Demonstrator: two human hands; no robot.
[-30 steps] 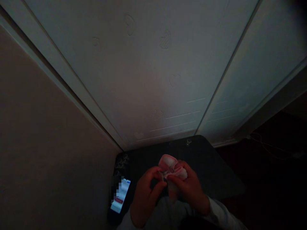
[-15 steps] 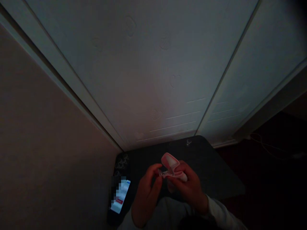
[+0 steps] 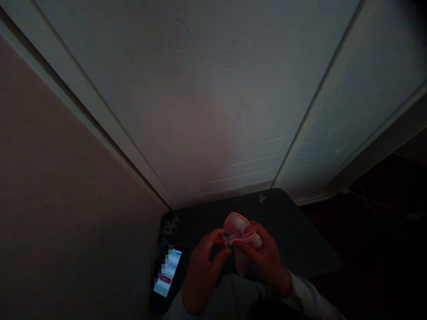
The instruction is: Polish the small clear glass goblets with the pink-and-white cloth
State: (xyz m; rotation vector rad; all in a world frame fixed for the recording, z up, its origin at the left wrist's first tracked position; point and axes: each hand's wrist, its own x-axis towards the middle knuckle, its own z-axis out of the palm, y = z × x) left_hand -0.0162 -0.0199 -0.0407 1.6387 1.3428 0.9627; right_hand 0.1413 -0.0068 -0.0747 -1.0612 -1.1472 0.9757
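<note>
A pink and white cloth (image 3: pixel 237 221) is bunched up in my right hand (image 3: pixel 265 255), with its fingers wrapped round the lower right part. One end of the cloth hangs below that hand. At the cloth's left side is a small clear piece (image 3: pixel 227 240), too dim to make out fully. My left hand (image 3: pixel 205 269) holds this clear piece between thumb and fingertips. Both hands are over the near part of a dark table.
On the dark table (image 3: pixel 300 235), a lit phone (image 3: pixel 167 273) lies at the left, below several clear items (image 3: pixel 170 224). A small clear piece (image 3: pixel 262 198) sits near the back edge. Behind stands a white panel (image 3: pixel 200 111); a cable (image 3: pixel 373 204) lies at the right.
My left hand's thumb and fingertips have shifted slightly right along the clear piece. The cloth has turned a little and its hanging end reaches lower.
</note>
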